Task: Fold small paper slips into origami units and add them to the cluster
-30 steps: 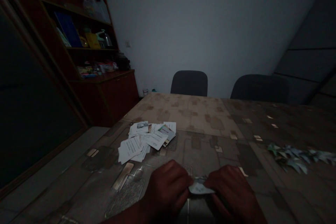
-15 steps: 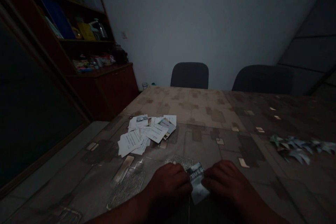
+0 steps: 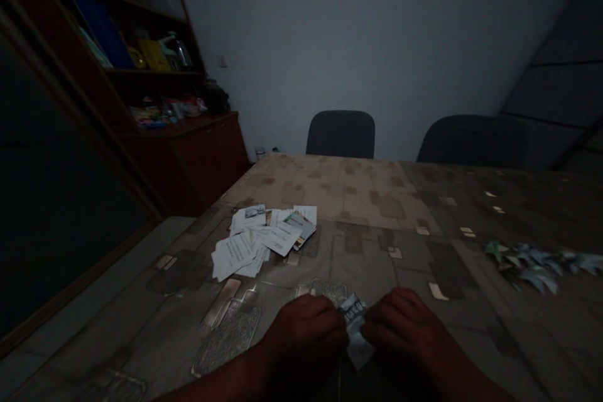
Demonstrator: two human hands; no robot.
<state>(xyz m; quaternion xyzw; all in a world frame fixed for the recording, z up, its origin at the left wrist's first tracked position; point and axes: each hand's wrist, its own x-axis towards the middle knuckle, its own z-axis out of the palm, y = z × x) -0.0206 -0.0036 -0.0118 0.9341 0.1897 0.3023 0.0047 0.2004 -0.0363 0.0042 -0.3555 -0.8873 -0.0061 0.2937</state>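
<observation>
The left hand (image 3: 308, 333) and right hand (image 3: 400, 323) pinch a small paper (image 3: 358, 352) between them, at six o'clock in the view. Uneven pulling could tear it; a loosened pinch could let it slip and wrinkle. From the hands, a careless sweep toward ten o'clock might scatter the loose cards (image 3: 235, 254) across the surface (image 3: 320, 188); toward two o'clock, it might crush the folded pieces (image 3: 534, 260).

The light is dim, leaving corners in shadow. A pale wall (image 3: 400, 31) bears a small plate (image 3: 223, 61). A dark chair (image 3: 340, 134) and a second chair (image 3: 473, 141) stand behind the patterned table (image 3: 325, 179). At the left rises a reddish-brown shelved cabinet (image 3: 211, 154), pale floor (image 3: 176, 227) showing near its base.
</observation>
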